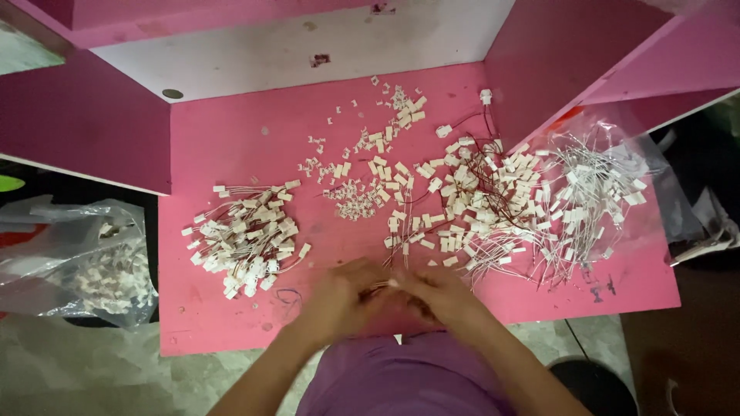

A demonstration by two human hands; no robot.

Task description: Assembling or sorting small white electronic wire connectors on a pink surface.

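A pink table (231, 139) is seen from above, walled by pink panels at the back and both sides. On its right half a broad heap of white connectors with dark wires (478, 208) is spread, running into a clear plastic bag (617, 154) on which white-wired connectors (593, 200) are piled. A crumpled clear bag (77, 262) holding more pieces is seen off the table's left edge. Toward the left a bundle of wired connectors (247, 239) is laid, and loose small white housings (378, 146) are scattered up the middle. At the near edge the left hand (339, 296) and right hand (435, 293) are brought together, fingers curled narrowly. Between the fingertips a small wired piece (383, 286) is pinched; which hand grips it cannot be told through the blur.
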